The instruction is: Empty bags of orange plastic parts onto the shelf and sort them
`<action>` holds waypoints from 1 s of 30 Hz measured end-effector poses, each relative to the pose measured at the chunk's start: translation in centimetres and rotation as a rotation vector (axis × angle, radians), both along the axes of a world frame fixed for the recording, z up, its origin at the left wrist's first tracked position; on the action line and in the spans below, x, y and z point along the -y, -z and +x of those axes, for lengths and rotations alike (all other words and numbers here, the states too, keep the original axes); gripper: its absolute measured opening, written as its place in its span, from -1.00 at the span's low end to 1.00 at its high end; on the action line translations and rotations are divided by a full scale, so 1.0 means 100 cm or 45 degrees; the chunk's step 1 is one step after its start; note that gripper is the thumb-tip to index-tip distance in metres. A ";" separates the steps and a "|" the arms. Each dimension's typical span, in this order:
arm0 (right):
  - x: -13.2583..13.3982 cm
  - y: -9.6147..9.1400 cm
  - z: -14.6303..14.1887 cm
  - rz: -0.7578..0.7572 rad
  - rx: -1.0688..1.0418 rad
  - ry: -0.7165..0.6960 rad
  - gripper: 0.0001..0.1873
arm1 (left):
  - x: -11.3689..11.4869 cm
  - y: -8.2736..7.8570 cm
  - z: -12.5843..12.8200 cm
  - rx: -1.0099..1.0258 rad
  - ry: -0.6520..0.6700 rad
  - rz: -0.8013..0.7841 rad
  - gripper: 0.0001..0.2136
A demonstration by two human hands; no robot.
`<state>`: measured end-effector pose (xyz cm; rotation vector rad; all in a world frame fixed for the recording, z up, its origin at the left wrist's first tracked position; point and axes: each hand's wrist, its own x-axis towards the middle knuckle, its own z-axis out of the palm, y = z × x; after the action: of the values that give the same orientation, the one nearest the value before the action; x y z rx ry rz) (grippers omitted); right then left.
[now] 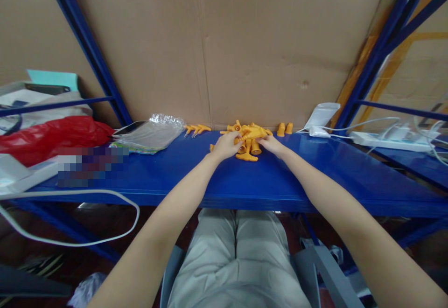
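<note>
A heap of yellow plastic corkscrew parts (pixel 247 157) lies on the blue table, with T-shaped handles and bell-shaped sleeves mixed together. My left hand (pixel 227 145) is at the heap's left side, its fingers curled in against yellow pieces. From the right, my right hand (pixel 273 144) closes on pieces at the heap's upper edge, and most of its fingers are hidden behind them. Left of the heap, several yellow corkscrews (pixel 198 128) lie in a row with their metal spirals showing. Two yellow bell-shaped sleeves (pixel 281 129) stand upright to the right.
A cardboard sheet (pixel 266 56) walls off the back of the blue table (pixel 245 186). Clear plastic bags (pixel 154 135) and a red bag (pixel 66 135) lie on the left. A white power strip (pixel 392 141) with cables sits at the right. A white cable (pixel 136 219) loops off the front edge.
</note>
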<state>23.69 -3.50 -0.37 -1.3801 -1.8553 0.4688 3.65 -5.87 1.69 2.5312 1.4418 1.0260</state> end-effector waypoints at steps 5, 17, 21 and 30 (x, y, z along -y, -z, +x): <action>0.001 -0.003 0.000 -0.115 -0.189 -0.001 -0.70 | 0.001 -0.001 -0.002 -0.034 0.005 0.033 -0.79; 0.022 -0.025 -0.010 0.230 0.358 0.238 -0.65 | -0.003 0.000 -0.005 0.053 -0.052 0.034 -0.79; 0.026 -0.025 -0.021 0.298 0.238 0.054 -0.67 | -0.001 -0.004 -0.010 0.064 -0.146 0.037 -0.79; 0.028 -0.028 -0.020 0.281 -0.031 -0.003 -0.56 | 0.003 -0.010 -0.011 0.026 -0.065 0.119 -0.80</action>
<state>21.73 -6.26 2.40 -1.2187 -1.8291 0.2710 2.53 -6.17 2.66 2.5506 1.4947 1.1500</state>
